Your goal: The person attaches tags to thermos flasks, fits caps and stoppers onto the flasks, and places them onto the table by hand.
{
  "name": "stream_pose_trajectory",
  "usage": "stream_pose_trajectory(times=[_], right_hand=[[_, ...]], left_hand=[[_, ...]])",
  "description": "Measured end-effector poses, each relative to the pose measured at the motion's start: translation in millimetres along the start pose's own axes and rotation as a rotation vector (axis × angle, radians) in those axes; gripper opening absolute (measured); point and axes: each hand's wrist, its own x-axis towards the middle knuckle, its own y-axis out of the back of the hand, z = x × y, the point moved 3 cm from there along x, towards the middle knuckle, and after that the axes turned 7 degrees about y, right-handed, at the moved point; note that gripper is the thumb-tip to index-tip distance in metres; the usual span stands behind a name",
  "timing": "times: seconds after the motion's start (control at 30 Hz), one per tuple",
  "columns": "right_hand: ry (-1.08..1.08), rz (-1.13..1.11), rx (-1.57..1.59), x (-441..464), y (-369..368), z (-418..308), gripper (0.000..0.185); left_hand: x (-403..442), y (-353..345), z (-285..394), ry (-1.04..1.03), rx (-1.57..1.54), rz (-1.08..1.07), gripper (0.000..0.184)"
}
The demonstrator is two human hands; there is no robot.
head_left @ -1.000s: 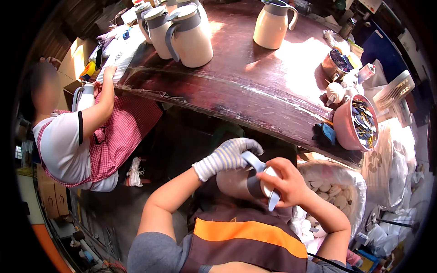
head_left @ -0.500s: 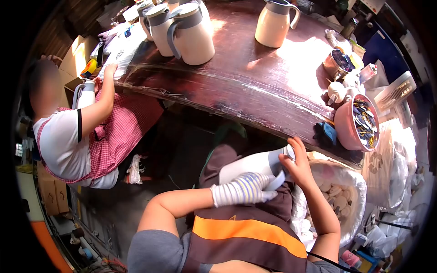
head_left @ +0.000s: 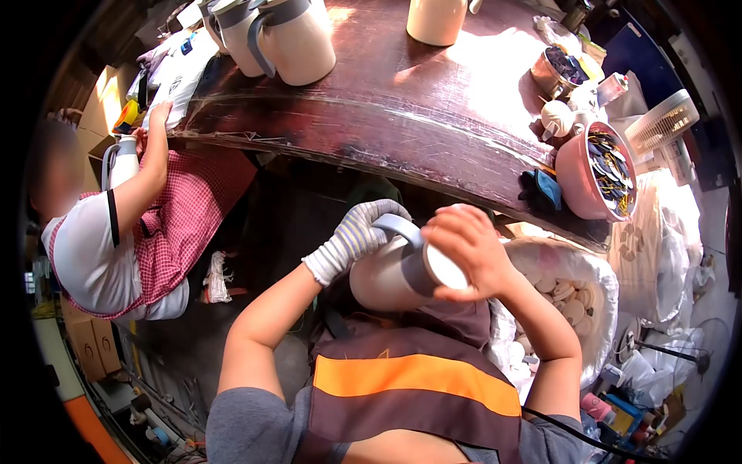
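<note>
A cream jug (head_left: 386, 277) with a grey collar and handle lies tilted over my lap, its top toward the right. My left hand (head_left: 359, 238), in a striped glove, is closed round the jug's grey handle. Bare, my right hand (head_left: 475, 251) is wrapped over the white lid (head_left: 447, 267) at the jug's top, thumb below it and fingers above. The far side of the jug's body is hidden.
On the dark red table (head_left: 363, 116) stand several jugs (head_left: 297, 46) and a pink bowl of small parts (head_left: 568, 174). A lined basket of round pieces (head_left: 603, 286) is right of my lap. A co-worker (head_left: 100, 240) sits at the left holding another jug.
The jug has turned in my hands. My left hand has moved up from below the jug to its handle, and my right hand now covers the lid. The view has shifted.
</note>
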Motion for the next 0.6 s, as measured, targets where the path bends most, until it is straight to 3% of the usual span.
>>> stream_pose_trajectory(times=[0.03, 0.07, 0.1, 0.17, 0.2, 0.27, 0.3, 0.33, 0.37, 0.4, 0.47, 0.6], right_hand=[[-0.173, 0.048, -0.050, -6, -1, 8, 0.071], [-0.351, 0.099, -0.102, -15, -5, 18, 0.070], [-0.599, 0.158, -0.058, -30, -15, 36, 0.066], [-0.811, 0.102, 0.011, -37, -20, 46, 0.064], [-0.875, 0.036, 0.007, -37, -20, 47, 0.065], [-0.882, 0.043, 0.002, -40, -14, 37, 0.067], [-0.807, 0.036, 0.028, -40, -5, 24, 0.068], [-0.725, 0.027, 0.055, -39, 7, 10, 0.070], [-0.656, -0.021, 0.050, -38, 21, -2, 0.073], [-0.595, -0.030, 0.074, -38, 31, -15, 0.076], [-0.275, -0.098, 0.000, -29, 44, -29, 0.076], [0.155, -0.123, 0.053, -23, 13, -40, 0.074]], left_hand=[[-5, -1, -3, 0.018, -0.056, -0.056, 0.033], [-25, -21, 19, 0.205, 0.006, -0.075, 0.035], [-39, -49, 24, 0.091, 0.068, -0.172, 0.042], [-61, -99, 15, 0.127, 0.297, -0.405, 0.053], [-55, -108, 0, 0.124, 0.675, -0.273, 0.053], [-40, -96, 7, 0.047, 0.540, -0.040, 0.051], [-29, -83, 15, -0.160, 0.374, 0.129, 0.042], [-37, -69, 54, -0.193, 0.426, 0.265, 0.034], [-29, -45, 45, -0.193, 0.469, 0.282, 0.031], [-12, -26, 19, -0.151, 0.248, 0.216, 0.034], [-6, -9, 23, -0.015, -0.072, -0.102, 0.038], [4, -16, 26, -0.039, -0.039, -0.281, 0.040]])
